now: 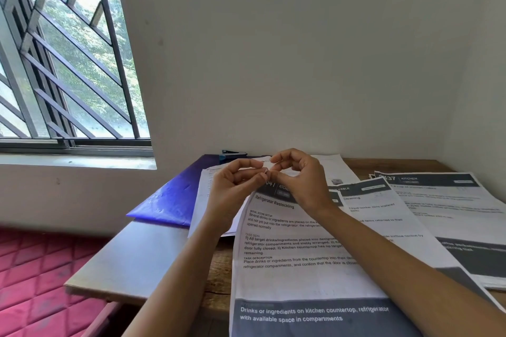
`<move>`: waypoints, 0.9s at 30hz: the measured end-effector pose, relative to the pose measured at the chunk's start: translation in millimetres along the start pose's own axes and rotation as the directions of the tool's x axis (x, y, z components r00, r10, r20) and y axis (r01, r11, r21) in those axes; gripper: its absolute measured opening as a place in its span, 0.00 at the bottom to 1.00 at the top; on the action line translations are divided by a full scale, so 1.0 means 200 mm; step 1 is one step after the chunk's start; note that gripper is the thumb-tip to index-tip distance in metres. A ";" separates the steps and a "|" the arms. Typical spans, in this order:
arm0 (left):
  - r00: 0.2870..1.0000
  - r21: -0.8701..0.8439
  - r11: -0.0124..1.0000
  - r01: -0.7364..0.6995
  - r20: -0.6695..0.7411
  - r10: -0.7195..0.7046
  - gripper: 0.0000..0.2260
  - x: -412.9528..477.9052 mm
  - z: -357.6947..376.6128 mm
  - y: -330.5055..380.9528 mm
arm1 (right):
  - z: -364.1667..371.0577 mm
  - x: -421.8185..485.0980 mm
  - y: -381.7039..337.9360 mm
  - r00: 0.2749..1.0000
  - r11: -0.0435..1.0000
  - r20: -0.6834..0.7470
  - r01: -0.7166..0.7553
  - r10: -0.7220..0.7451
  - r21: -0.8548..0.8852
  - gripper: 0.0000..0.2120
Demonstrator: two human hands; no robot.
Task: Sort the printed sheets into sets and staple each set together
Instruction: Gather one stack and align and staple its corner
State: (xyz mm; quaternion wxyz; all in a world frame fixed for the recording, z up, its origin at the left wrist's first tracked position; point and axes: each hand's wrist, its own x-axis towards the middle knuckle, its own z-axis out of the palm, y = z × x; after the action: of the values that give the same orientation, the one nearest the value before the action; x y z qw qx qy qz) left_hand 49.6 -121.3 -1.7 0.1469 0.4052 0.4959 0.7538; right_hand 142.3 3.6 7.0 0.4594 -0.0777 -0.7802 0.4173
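Note:
A printed sheet headed "Refrigerator Restocking" lies in front of me on the wooden table. My left hand and my right hand meet above its top left corner, and both pinch that raised corner between fingertips and thumbs. A second sheet headed "Cleaning" lies under my right forearm. Further right sits a stack with a dark "Kitchen" header. More white sheets lie behind my left hand. A dark stapler rests by the wall, beyond my hands.
A blue folder lies at the table's back left, partly under the white sheets. A grey board juts out past the left table edge. The wall is close behind, a barred window at left, and red quilted fabric below.

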 end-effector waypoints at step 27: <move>0.975 0.038 0.996 -0.085 -0.202 0.091 0.06 0.04 -0.03 -0.04 | 0.00 0.04 0.00 0.993 0.994 0.097 -0.061 0.070 -0.089 0.10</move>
State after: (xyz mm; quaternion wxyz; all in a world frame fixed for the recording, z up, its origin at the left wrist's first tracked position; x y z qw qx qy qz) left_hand 38.0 -116.7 -6.1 0.0562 0.3496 0.5008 0.7898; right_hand 138.2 6.7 12.4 0.4019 -0.1019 -0.8167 0.4014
